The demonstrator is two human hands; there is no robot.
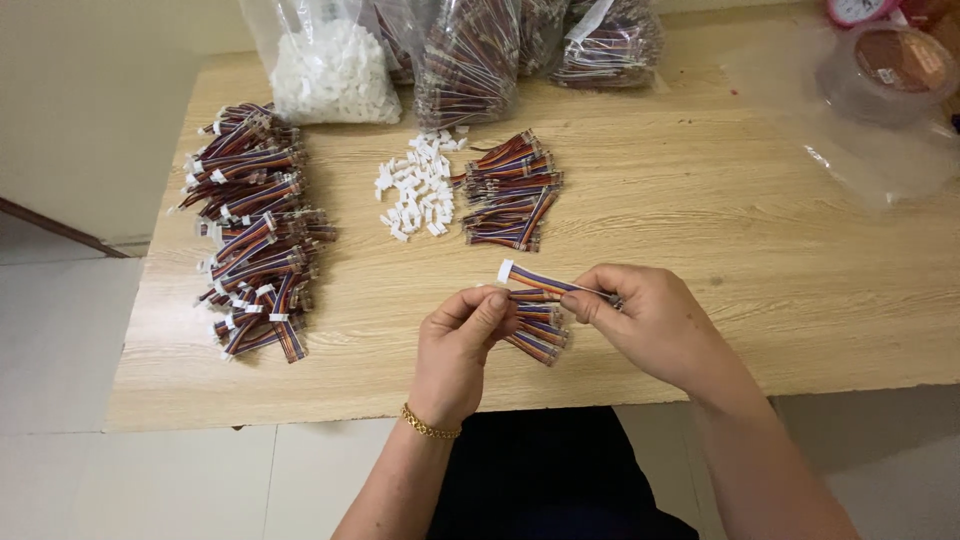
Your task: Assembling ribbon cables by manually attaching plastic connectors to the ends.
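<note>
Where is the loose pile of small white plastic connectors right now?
In the head view, the white connectors lie on the wooden table, left of centre, touching a stack of striped ribbon cables and just below the clear bags.

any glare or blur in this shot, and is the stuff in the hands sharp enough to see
Head view: even, soft light with faint shadows under the hands; mild glare on the clear plastic bags at the table's far edge; the ribbon cable between left hand and right hand is fairly sharp; straight table edges bow slightly near the frame borders.

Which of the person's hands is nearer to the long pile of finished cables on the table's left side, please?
Left. The left hand is just right of the cable pile; the right hand is farther right.
</note>
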